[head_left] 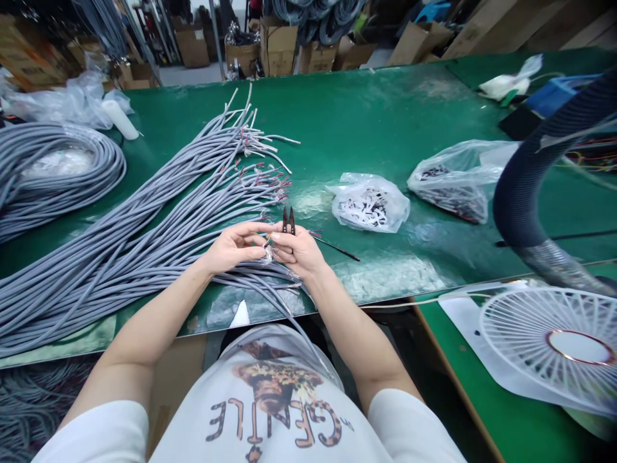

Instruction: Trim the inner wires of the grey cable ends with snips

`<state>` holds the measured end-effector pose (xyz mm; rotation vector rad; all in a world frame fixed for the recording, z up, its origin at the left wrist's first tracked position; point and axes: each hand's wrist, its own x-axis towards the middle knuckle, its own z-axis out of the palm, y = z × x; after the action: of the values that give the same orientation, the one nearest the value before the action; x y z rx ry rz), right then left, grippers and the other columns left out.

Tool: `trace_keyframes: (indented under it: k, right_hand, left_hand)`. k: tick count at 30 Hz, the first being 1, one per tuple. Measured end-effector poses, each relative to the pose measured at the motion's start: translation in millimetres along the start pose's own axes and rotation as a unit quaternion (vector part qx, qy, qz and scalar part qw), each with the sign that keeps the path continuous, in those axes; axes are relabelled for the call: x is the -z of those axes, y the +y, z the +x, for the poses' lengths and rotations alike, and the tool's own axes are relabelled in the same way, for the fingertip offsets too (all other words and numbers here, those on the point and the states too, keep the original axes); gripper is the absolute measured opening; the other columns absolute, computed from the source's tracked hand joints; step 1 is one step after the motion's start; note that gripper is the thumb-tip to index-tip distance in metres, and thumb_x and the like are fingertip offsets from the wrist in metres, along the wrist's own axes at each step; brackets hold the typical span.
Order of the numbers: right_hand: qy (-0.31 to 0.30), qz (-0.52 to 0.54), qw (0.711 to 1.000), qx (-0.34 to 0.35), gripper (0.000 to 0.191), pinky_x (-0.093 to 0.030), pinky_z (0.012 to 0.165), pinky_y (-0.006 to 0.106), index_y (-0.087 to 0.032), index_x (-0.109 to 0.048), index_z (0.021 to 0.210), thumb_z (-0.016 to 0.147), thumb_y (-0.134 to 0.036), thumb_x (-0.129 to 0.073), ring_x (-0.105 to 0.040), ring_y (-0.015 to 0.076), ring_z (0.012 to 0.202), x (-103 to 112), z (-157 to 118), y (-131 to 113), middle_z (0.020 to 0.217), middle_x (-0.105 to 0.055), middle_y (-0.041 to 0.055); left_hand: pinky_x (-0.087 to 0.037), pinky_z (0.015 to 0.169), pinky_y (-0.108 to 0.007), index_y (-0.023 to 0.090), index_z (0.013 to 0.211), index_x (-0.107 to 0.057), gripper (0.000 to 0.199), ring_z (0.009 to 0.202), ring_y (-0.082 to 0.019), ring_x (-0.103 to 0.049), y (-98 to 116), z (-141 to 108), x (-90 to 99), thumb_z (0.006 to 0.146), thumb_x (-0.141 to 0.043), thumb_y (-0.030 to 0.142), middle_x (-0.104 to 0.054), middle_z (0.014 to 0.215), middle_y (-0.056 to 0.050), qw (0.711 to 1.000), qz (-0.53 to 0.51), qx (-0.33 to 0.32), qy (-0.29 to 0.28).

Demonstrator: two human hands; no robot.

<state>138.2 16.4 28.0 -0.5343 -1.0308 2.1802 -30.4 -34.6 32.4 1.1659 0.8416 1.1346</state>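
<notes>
My left hand [241, 245] pinches the stripped end of a grey cable, where loose silvery shielding [268, 253] and thin wires stick out. Close against it, my right hand [299, 249] has its fingers closed around black thread snips [288, 220], blades pointing away from me. The thumb and fingertips of that hand also meet at the wires. Beneath and left of both hands spreads a large bundle of grey cables [144, 212], many with bared red and white wire ends. A thin black rod [340, 249] lies just right of my right hand.
Two plastic bags, one of white and black small parts [371, 207] and one of dark parts [450, 190], lie to the right. Coiled cable [103, 157] rests at left. A white fan [549, 347] and a dark flexible hose [523, 186] stand at right.
</notes>
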Motion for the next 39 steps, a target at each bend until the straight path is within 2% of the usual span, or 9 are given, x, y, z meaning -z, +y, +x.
trace_keyframes:
  k: [8,12,15,19,21,29,33,36,39]
  right_hand:
    - [0.008,-0.017,1.0,-0.016,0.026,-0.013,0.035,0.016,-0.016,-0.057,0.073,0.061,-0.03,-0.074,-0.019,-0.0001,0.029,0.3,3.4,2.1,0.037,-0.031,-0.0142]
    - [0.089,-0.068,0.992,0.057,0.029,-0.014,0.037,0.019,-0.017,-0.055,0.075,0.065,-0.036,-0.074,-0.021,0.0011,0.033,-0.2,1.7,1.0,0.042,-0.03,-0.0134]
    - [0.145,-0.153,0.968,0.139,0.027,-0.019,0.04,0.02,-0.018,-0.054,0.075,0.072,-0.039,-0.07,-0.025,0.0027,0.039,-3.3,-5.6,-4.1,0.05,-0.035,-0.0105]
    - [0.128,-0.337,0.914,0.188,0.017,-0.027,0.049,0.021,-0.018,-0.056,0.077,0.075,-0.032,-0.067,-0.031,0.0057,0.05,-10.5,-17.7,-10.2,0.056,-0.039,-0.0078]
    - [0.118,-0.388,0.892,0.198,0.014,-0.029,0.052,0.021,-0.018,-0.055,0.076,0.078,-0.029,-0.064,-0.033,0.0066,0.052,-12.7,-20.4,-9.2,0.058,-0.041,-0.0068]
    - [0.068,-0.46,0.855,0.229,0.015,-0.035,0.06,0.022,-0.017,-0.055,0.074,0.085,-0.027,-0.055,-0.041,0.0086,0.06,-6.7,-19.1,-5.1,0.067,-0.049,-0.0035]
    - [0.054,-0.503,0.833,0.224,0.018,-0.039,0.064,0.023,-0.016,-0.06,0.088,0.087,-0.033,-0.054,-0.049,0.0106,0.066,2.1,-26.0,-15.4,0.076,-0.058,-0.0006]
    - [0.051,-0.548,0.802,0.233,0.025,-0.044,0.073,0.025,-0.017,-0.062,0.1,0.092,-0.034,-0.046,-0.058,0.0139,0.077,6.2,-32.1,-21.1,0.089,-0.066,0.0038]
    - [0.048,-0.605,0.761,0.231,0.028,-0.047,0.08,0.028,-0.017,-0.064,0.105,0.091,-0.034,-0.048,-0.064,0.0179,0.087,6.6,-35.5,-21.5,0.099,-0.07,0.0079]
  left_hand:
    - [-0.051,0.061,-0.021,0.013,0.096,-0.075,0.032,0.066,-0.012,-0.062,4.0,1.6,-2.5,0.066,-0.08,0.024,-0.071,0.078,-0.007,0.999,0.048,-0.01,0.013]
    - [-0.052,0.061,-0.022,0.013,0.092,-0.075,0.035,0.064,-0.012,-0.063,4.7,2.7,-3.6,0.062,-0.082,0.029,-0.071,0.077,-0.007,0.997,0.041,0.006,0.066]
    - [-0.053,0.062,-0.023,0.014,0.091,-0.075,0.034,0.063,-0.012,-0.064,4.5,2.8,-3.3,0.061,-0.083,0.029,-0.072,0.078,-0.006,0.994,0.037,0.008,0.101]
    - [-0.054,0.062,-0.025,0.015,0.091,-0.075,0.033,0.063,-0.013,-0.065,5.4,2.1,-3.9,0.061,-0.083,0.027,-0.072,0.078,-0.006,0.994,0.033,0.006,0.101]
    - [-0.054,0.062,-0.026,0.015,0.092,-0.075,0.034,0.063,-0.013,-0.065,6.3,2.0,-4.3,0.062,-0.083,0.028,-0.072,0.077,-0.006,0.994,0.033,0.005,0.102]
    - [-0.056,0.059,-0.025,0.012,0.089,-0.075,0.04,0.059,-0.012,-0.065,5.1,4.1,-4.6,0.056,-0.086,0.03,-0.073,0.077,-0.007,0.993,0.01,0.013,0.116]
    - [-0.056,0.058,-0.025,0.011,0.091,-0.075,0.042,0.058,-0.012,-0.064,4.9,4.3,-5.4,0.056,-0.086,0.031,-0.073,0.074,-0.007,0.991,0.01,0.011,0.129]
    - [-0.057,0.059,-0.026,0.01,0.089,-0.075,0.042,0.059,-0.013,-0.065,5.3,4.1,-6.0,0.054,-0.087,0.032,-0.072,0.073,-0.007,0.99,0.01,0.019,0.142]
    - [-0.058,0.061,-0.029,0.01,0.089,-0.075,0.043,0.062,-0.015,-0.066,4.5,3.7,-5.0,0.054,-0.086,0.032,-0.073,0.075,-0.008,0.99,0.015,0.028,0.141]
